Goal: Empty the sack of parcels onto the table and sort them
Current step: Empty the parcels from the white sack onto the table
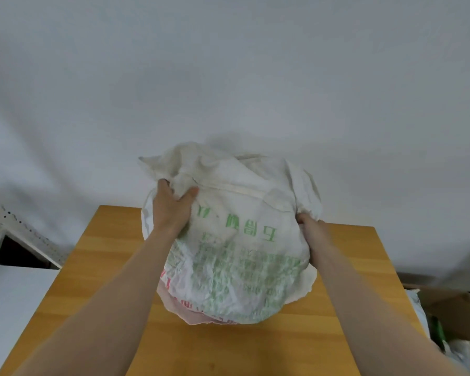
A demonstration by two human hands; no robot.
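White sack (242,240) in two outstretched hands (171,204) (310,229)

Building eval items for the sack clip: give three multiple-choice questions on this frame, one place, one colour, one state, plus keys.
1. Where is the sack? A) over the wooden table B) on the floor C) inside a box
2. What colour is most of its print? A) blue B) green C) black
3. What is the left hand doing? A) hanging idle B) lying flat on the table C) gripping the sack
Key: 1 A, tabletop shows around its base; 2 B, green characters cover its front; 3 C, fingers pinch bunched fabric.
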